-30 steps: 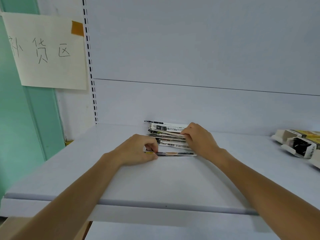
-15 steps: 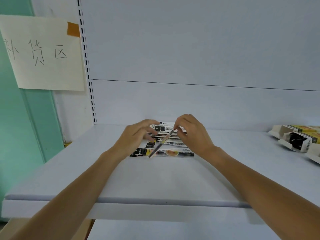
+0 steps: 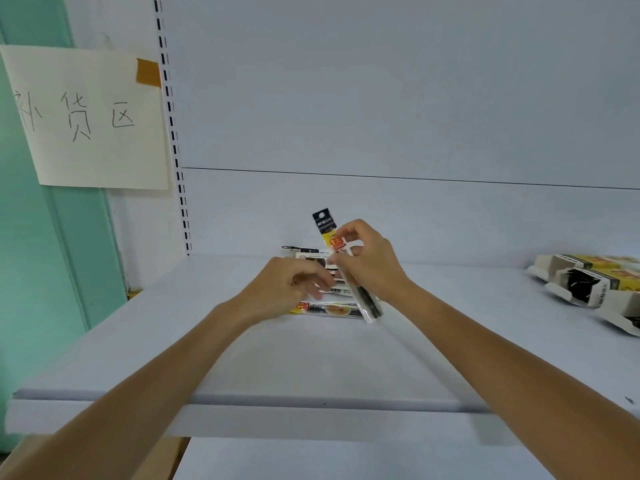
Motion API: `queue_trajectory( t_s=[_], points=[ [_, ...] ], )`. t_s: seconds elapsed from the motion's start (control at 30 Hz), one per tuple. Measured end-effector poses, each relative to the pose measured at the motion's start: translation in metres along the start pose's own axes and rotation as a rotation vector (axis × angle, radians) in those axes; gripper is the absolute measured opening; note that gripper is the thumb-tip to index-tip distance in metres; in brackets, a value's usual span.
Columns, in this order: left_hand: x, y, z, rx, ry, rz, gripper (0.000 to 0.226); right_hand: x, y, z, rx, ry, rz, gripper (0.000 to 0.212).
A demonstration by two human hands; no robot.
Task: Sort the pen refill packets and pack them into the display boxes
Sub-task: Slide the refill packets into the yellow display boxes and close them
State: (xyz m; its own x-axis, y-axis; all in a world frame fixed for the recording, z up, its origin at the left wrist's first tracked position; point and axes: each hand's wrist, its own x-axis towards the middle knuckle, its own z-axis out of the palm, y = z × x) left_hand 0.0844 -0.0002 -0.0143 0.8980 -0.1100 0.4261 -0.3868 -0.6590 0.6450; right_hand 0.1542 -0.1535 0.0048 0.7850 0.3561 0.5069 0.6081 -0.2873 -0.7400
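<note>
A pile of pen refill packets lies flat at the back middle of the white shelf. My right hand pinches one long packet lifted nearly upright above the pile, its black and yellow header at the top and its lower end hanging by the pile's right side. My left hand hovers over the left part of the pile with fingers loosely curled, holding nothing that I can see. Several display boxes, white and yellow with open ends, lie at the far right of the shelf.
The shelf's front edge runs across the lower view. A slotted upright and a taped paper sign with handwriting are at the left. A green wall lies beyond the shelf's left end.
My right hand has raised one packet from a low slant over the pile to nearly upright. My left hand has drawn back slightly from the pile's far side.
</note>
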Motion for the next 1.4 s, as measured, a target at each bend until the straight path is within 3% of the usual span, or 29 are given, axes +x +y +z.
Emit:
queue_trajectory(
  t_s=[0.1,0.2,0.27,0.43,0.5,0.6,0.7,0.77,0.8,0.9,1.03,1.1,1.2,1.3,1.4],
  points=[
    [-0.004,-0.002,-0.005,0.038,0.238,0.008,0.052,0.004,0.001,0.000,0.021,-0.251,0.035,0.057],
    [-0.007,-0.001,-0.007,0.173,0.435,0.082,0.037,0.003,0.011,0.010,0.079,-0.438,0.065,0.048],
    [-0.008,-0.003,-0.007,0.320,0.348,0.085,0.029,0.001,0.017,0.018,0.031,-0.459,0.068,0.047],
    [-0.022,-0.022,-0.010,0.534,-0.137,-0.091,0.031,-0.001,0.024,-0.004,-0.330,-0.597,0.052,0.060],
    [-0.023,-0.020,-0.011,0.570,-0.193,-0.096,0.032,-0.002,0.029,-0.012,-0.402,-0.638,0.035,0.051],
    [-0.020,-0.013,-0.007,0.677,-0.201,-0.070,0.031,-0.002,0.031,-0.014,-0.452,-0.613,-0.009,0.014],
    [-0.018,-0.012,-0.003,0.866,-0.166,-0.011,0.043,-0.002,0.031,-0.013,-0.465,-0.644,-0.051,0.024],
    [-0.016,-0.011,-0.002,0.948,-0.157,0.041,0.057,-0.003,0.030,-0.016,-0.422,-0.624,-0.076,0.021],
    [-0.014,-0.007,-0.001,0.964,-0.153,0.056,0.054,-0.004,0.029,-0.020,-0.390,-0.607,-0.073,0.020],
    [-0.006,0.005,0.002,0.898,-0.158,0.008,0.022,-0.004,0.024,-0.039,-0.295,-0.571,0.004,0.017],
    [0.004,0.000,0.008,0.629,-0.154,-0.104,0.022,-0.007,0.025,-0.059,-0.335,-0.467,0.142,0.066],
    [0.007,0.002,0.012,0.491,-0.132,-0.165,0.021,-0.009,0.032,-0.060,-0.432,-0.419,0.148,0.061],
    [0.008,0.014,0.024,0.725,-0.182,-0.130,0.029,-0.013,0.043,-0.057,-0.438,-0.271,0.075,0.051],
    [0.016,0.014,0.039,0.974,-0.077,-0.005,0.034,-0.018,0.046,-0.054,-0.369,-0.107,0.038,0.046],
    [0.029,0.017,0.051,1.035,0.020,0.041,0.031,-0.022,0.053,-0.053,-0.347,0.018,0.043,0.038]
  ],
)
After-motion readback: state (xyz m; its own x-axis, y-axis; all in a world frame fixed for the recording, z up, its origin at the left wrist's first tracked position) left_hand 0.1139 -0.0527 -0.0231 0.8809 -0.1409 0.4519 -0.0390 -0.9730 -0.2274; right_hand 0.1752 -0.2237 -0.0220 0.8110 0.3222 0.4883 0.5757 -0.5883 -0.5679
